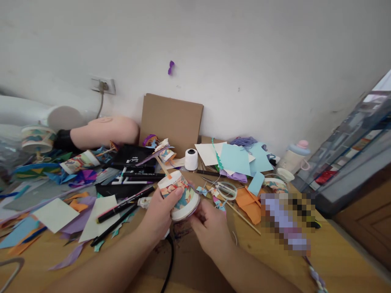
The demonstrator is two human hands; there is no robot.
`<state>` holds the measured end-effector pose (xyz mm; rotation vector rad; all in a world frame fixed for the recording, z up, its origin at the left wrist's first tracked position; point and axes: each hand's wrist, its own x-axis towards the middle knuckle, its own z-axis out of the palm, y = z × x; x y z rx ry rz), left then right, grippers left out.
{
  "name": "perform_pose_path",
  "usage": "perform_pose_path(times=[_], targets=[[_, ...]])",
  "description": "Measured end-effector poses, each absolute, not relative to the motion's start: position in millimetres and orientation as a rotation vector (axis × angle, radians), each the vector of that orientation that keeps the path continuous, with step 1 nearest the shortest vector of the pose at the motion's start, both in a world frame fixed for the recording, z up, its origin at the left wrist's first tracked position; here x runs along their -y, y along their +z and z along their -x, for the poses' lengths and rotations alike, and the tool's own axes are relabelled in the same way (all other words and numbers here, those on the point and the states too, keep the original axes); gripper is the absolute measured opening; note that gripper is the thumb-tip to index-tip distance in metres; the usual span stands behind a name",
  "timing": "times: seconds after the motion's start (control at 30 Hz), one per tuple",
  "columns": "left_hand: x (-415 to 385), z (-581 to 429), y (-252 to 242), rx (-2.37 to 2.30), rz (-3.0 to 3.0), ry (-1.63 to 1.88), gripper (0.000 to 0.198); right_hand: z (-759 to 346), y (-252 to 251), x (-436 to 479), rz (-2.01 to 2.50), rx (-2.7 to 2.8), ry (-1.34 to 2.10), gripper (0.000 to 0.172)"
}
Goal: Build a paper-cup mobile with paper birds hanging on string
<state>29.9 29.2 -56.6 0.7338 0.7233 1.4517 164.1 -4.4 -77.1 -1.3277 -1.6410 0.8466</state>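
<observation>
My left hand (159,209) is wrapped round a patterned paper cup (185,199), its thumb lying across the printed side. The cup is tilted, with its wide white end toward me, and a thin wooden stick (164,166) rises from its far, narrower end. At the wide end, the curled fingers of my right hand (212,224) grip the rim; their tips are partly hidden behind the cup. Just right of it lie scissors (227,190) and small scraps of patterned paper (217,201). Under my hands is a brown cardboard sheet (195,260).
Markers (125,204) and coloured paper pieces (56,215) crowd the left. A white thread cone (191,159) stands behind the cup, with blue paper sheets (235,158) beside it. A mannequin head (105,132) lies by the wall. A black cable (170,260) runs toward me.
</observation>
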Motion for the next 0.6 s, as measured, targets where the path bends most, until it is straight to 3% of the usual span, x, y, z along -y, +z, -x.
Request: perform_pose_path(times=[0.1, 0.27, 0.6], targets=[[-27.8, -28.6, -55.2, -0.746, -0.730, 1.440, 0.047, -162.8, -80.5, 5.0, 1.263, 1.630, 1.029, 0.009], [-26.3, -26.0, -51.8, -0.758, -0.730, 1.368, 0.053, -157.2, -86.8, 2.0, 1.139, 1.452, 1.419, 0.037], [-25.7, -24.3, -55.3, -0.755, -0.789, 1.374, 0.055, -157.4, -89.3, -3.8, 0.996, 1.267, 1.611, 0.054]])
